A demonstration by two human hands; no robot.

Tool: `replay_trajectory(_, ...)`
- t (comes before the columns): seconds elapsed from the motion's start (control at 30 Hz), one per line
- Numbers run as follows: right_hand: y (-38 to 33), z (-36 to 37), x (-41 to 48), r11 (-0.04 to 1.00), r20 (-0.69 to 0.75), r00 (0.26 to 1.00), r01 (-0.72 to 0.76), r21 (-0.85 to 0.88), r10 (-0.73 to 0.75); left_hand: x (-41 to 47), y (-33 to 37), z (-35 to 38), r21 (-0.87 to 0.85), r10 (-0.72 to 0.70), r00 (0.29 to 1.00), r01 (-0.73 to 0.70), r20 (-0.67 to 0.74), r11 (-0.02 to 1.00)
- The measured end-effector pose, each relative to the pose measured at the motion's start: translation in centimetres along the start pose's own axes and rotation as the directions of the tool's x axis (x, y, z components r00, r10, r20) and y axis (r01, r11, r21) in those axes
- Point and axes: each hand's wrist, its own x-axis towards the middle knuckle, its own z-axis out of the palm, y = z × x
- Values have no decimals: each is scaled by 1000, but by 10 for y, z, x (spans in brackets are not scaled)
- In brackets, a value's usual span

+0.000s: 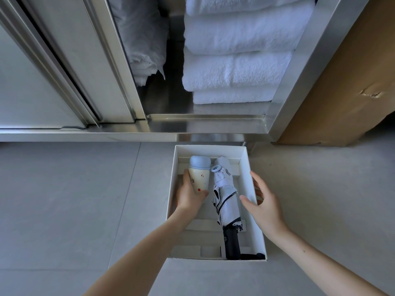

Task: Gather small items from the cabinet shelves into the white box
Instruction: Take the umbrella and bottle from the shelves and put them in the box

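The white box lies open on the grey floor in front of the steel cabinet. My left hand grips a cream cup with a light blue lid inside the box's left half. A folded pale umbrella with a black handle lies lengthwise in the box's right half. My right hand hovers over the box's right wall, fingers spread and relaxed, holding nothing; its thumb is close to the umbrella.
The steel cabinet stands open behind the box, its sliding door pushed left. Folded white towels are stacked on its bottom shelf, with a bagged white bundle to their left. A brown cardboard panel leans at the right.
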Motion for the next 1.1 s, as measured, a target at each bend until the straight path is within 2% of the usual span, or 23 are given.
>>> replay_trajectory(0.13,-7,-2,-2,999,11,1000,21,-46,-21,-8,5,-3,174,133,990,-124,-41,977)
replay_trajectory(0.23,-24,-10,-6,977,21,996,89,-196,-87,-22,18,-11,280,287,957,-267,-32,922)
replay_trajectory(0.33,-62,-25,-11,892,53,976,216,-397,-213,-49,43,-34,331,412,911,-392,11,859)
replay_trajectory(0.47,-142,-49,-28,800,120,943,327,-503,-310,-93,99,-89,415,506,861,-479,50,773)
replay_trajectory(0.63,-281,-94,-68,731,96,900,404,-549,-425,-163,210,-188,481,603,797,-545,43,687)
replay_trajectory(0.73,-379,-131,-96,717,75,879,430,-549,-470,-212,288,-254,514,634,770,-576,78,636)
replay_trajectory(0.83,-483,-176,-131,657,87,848,466,-592,-523,-271,368,-324,534,656,745,-605,118,590)
replay_trajectory(0.97,-615,-231,-191,586,167,820,518,-623,-547,-360,468,-400,494,630,769,-593,113,635)
replay_trajectory(1.03,-676,-254,-223,535,191,785,556,-637,-589,-406,513,-433,491,665,738,-625,117,607)
replay_trajectory(1.1,-721,-273,-253,556,197,810,535,-636,-553,-444,542,-458,490,669,732,-633,128,598)
